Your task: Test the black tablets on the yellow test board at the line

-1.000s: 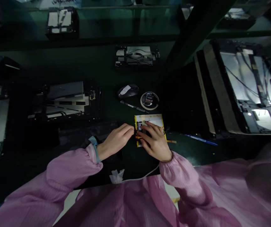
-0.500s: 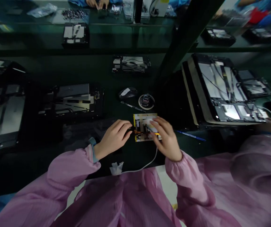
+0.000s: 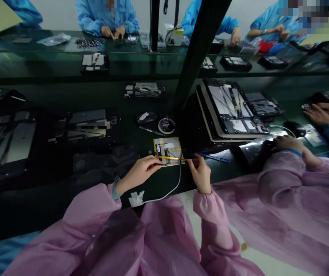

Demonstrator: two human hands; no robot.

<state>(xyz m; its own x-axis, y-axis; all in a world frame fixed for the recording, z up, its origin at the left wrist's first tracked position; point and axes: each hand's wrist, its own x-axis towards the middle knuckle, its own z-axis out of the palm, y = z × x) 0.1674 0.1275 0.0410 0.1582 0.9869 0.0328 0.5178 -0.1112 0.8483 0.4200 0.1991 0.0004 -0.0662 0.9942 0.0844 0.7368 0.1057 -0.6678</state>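
A small yellow-edged card (image 3: 168,147) with pale parts on it lies on the dark green bench in front of me. A thin strip of orange tape (image 3: 171,158) is stretched across its near edge. My left hand (image 3: 138,174) pinches the strip's left end. My right hand (image 3: 201,172) pinches its right end, pulled out past the card. Both arms wear pink sleeves.
A black mouse (image 3: 146,117), a tape roll (image 3: 166,125) and a pen (image 3: 152,131) lie behind the card. Open device chassis sit at left (image 3: 86,124) and right (image 3: 233,111). A white cable (image 3: 170,189) runs to the bench edge. A co-worker's pink sleeve (image 3: 279,168) is on the right.
My right hand has lifted off the card and moved right, drawing the orange strip out taut between both hands. The head has tilted up, bringing the far benches and people into view.
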